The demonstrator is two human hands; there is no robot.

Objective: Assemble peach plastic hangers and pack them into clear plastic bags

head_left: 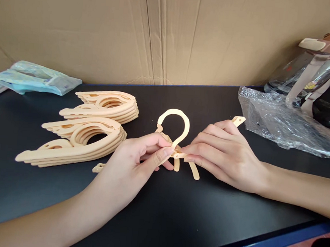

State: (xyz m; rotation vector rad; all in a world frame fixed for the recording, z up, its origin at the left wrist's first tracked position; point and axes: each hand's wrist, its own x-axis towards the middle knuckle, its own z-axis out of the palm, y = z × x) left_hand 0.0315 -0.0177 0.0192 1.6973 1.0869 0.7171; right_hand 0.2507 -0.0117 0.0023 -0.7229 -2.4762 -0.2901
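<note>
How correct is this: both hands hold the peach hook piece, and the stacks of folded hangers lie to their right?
One detail is wrong. In the head view the left hand and the right hand hold the peach hook piece, but the stacks of folded hangers lie to their left, not right.

Peach plastic hanger (173, 128), peach stacked pieces (90, 131), black table (175, 215), pale-blue packet (35, 78).

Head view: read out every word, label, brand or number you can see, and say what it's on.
Nothing is readable.
blue packets: print too blurred to read.
clear jug: yellow mark, too small to read.
hanger and stacked hangers: no markings show.
</note>
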